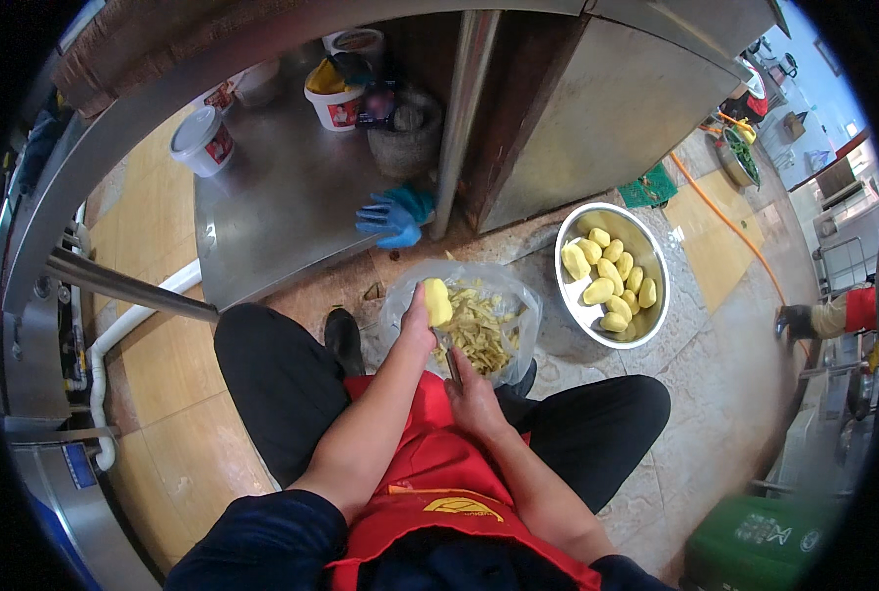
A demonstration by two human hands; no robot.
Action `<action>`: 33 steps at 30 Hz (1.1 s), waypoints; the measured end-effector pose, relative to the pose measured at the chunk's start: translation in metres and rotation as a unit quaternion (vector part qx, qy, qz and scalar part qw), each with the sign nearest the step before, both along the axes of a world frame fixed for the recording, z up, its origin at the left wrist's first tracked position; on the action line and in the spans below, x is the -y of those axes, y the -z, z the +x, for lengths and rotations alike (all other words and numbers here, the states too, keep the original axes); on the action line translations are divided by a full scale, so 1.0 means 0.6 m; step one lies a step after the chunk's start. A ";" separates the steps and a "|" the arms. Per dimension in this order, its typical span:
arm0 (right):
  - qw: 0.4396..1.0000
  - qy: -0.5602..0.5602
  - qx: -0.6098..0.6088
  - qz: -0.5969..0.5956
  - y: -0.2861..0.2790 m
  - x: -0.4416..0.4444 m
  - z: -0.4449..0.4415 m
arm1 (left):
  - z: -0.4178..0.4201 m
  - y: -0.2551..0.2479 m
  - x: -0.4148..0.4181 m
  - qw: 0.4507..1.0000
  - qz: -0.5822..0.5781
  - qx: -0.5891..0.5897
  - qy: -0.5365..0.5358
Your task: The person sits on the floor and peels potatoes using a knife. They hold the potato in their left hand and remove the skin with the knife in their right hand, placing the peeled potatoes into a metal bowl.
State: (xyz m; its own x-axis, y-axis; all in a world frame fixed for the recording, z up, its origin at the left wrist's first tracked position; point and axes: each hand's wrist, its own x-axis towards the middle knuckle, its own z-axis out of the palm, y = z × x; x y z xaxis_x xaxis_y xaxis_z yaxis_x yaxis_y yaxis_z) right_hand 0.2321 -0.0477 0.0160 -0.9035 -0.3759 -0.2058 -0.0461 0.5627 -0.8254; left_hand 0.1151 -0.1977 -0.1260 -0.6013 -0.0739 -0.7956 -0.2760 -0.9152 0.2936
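Observation:
A pale yellow peeled potato (438, 301) is gripped in my left hand (415, 325). My right hand (475, 397) is closed round the handle of a peeler (452, 362), whose head sits just below the potato. Beneath both hands a clear plastic bag (524, 292) spreads on the floor, heaped with potato peelings (484, 332). To its right stands a round steel basin (665, 310) with several peeled potatoes (609, 273) lying in its bottom.
A blue rubber glove (389, 220) hangs over the edge of a steel shelf (284, 229) holding white tubs (201, 140). An orange hose (728, 214) crosses the floor at right. Another person's boot (794, 320) shows far right. A green bin (753, 543) stands at lower right.

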 end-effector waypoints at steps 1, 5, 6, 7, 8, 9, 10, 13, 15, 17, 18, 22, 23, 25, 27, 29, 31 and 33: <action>1.000 0.019 0.022 0.003 -0.003 -0.012 -0.006 | -0.001 -0.021 -0.010 0.998 -0.014 0.022 0.053; 0.997 0.080 -0.012 -0.018 -0.019 -0.041 -0.050 | 0.006 -0.073 -0.009 0.989 -0.005 -0.016 0.149; 0.995 0.095 -0.004 -0.012 -0.023 -0.040 -0.065 | 0.007 -0.067 -0.004 0.988 0.014 -0.056 0.145; 0.994 0.112 0.004 -0.006 -0.025 -0.038 -0.079 | 0.007 -0.068 -0.004 0.985 0.019 -0.073 0.157; 0.993 0.107 -0.043 0.006 -0.028 -0.037 -0.091 | 0.007 -0.068 -0.004 0.981 0.025 -0.090 0.168; 0.993 0.098 -0.059 0.000 -0.021 -0.035 -0.093 | 0.007 -0.075 -0.007 0.977 0.033 -0.107 0.181; 0.993 0.088 -0.075 -0.005 -0.007 -0.030 -0.095 | 0.004 -0.081 -0.014 0.979 0.014 -0.093 0.181; 0.995 0.078 0.048 0.024 -0.003 -0.001 -0.047 | -0.002 -0.093 -0.027 0.988 -0.032 -0.037 0.147; 1.000 0.003 0.018 0.025 0.008 -0.003 -0.006 | 0.003 -0.085 -0.018 0.996 -0.046 0.017 0.081; 0.999 0.005 0.027 0.016 0.008 -0.009 -0.007 | -0.001 -0.073 -0.013 0.997 -0.046 0.041 0.052; 0.999 0.000 0.035 0.010 0.002 -0.011 -0.002 | 0.001 -0.048 -0.005 0.997 -0.040 0.043 0.051; 0.999 0.046 0.005 -0.014 -0.020 -0.038 -0.053 | 0.008 -0.053 0.000 0.986 0.009 -0.033 0.160; 0.997 0.071 0.018 -0.004 -0.022 -0.041 -0.064 | 0.011 -0.059 -0.002 0.978 0.024 -0.071 0.192; 0.994 0.101 -0.024 -0.033 -0.008 -0.045 -0.091 | 0.007 -0.104 -0.025 0.976 0.028 -0.099 0.192; 0.990 0.106 -0.048 -0.081 -0.001 -0.027 -0.096 | 0.008 -0.121 -0.029 0.967 0.043 -0.133 0.214; 0.991 0.093 -0.041 -0.089 -0.001 -0.005 -0.081 | 0.007 -0.096 -0.031 0.983 0.038 -0.093 0.157; 0.996 0.071 -0.006 -0.050 -0.002 0.002 -0.039 | 0.004 -0.078 -0.032 0.992 0.030 -0.023 0.122; 0.996 0.023 -0.081 -0.040 0.019 -0.001 -0.008 | 0.003 -0.076 -0.032 0.998 0.025 -0.012 0.063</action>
State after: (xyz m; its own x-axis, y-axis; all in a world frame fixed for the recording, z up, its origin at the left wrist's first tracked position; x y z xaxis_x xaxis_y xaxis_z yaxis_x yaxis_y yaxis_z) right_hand 0.2271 -0.0470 0.0048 -0.9388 -0.3433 -0.0278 -0.1579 0.5006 -0.8512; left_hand 0.1169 -0.1783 -0.0801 -0.6225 0.0432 -0.7814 -0.3839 -0.8870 0.2568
